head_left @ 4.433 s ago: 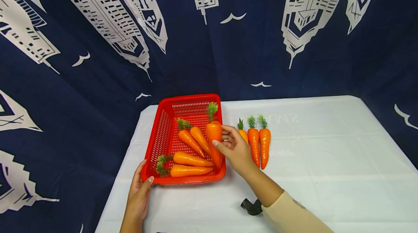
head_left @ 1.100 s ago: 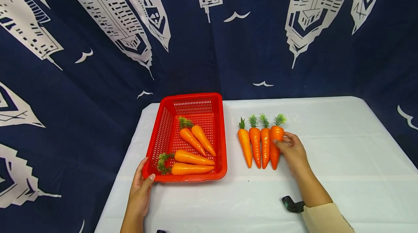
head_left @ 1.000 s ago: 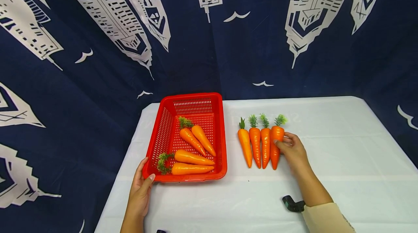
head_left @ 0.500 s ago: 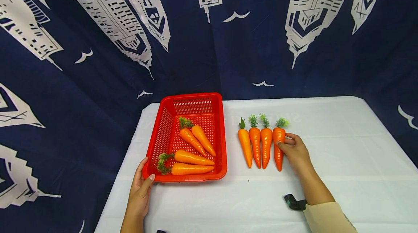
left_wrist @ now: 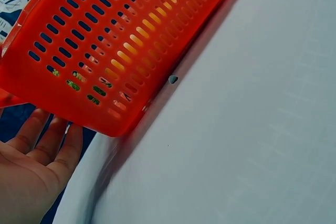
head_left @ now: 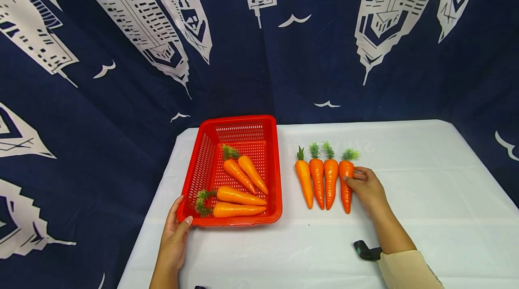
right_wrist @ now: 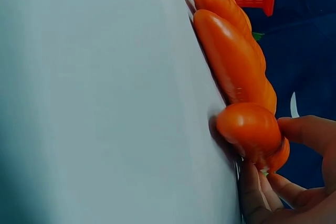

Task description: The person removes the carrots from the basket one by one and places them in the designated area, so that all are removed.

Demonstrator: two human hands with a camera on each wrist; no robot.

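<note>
My right hand (head_left: 366, 186) pinches a glossy orange carrot (head_left: 346, 185) with a green tuft, thumb on one side and fingers on the other. It lies at the right end of a row, slightly apart from the neighbouring carrot (head_left: 330, 180). In the right wrist view the held carrot (right_wrist: 249, 129) is seen from its tip, low over the white surface. My left hand (head_left: 173, 239) holds the near-left corner of a red slotted basket (head_left: 229, 221), thumb on the rim. The left wrist view shows its fingers (left_wrist: 65, 153) beneath the basket rim. Inside lie several carrots (head_left: 239, 209).
Two more carrots, one yellower (head_left: 304, 183) and one orange (head_left: 316, 183), fill the row's left side. A black device (head_left: 366, 251) sits at my right wrist. The white-covered table (head_left: 425, 190) meets a navy cloth (head_left: 308, 73) with printed buildings behind.
My right hand has brought the carrot from the basket to the row's right end. Over the last second it has shifted slightly right and nearer me. My left hand stays on the basket.
</note>
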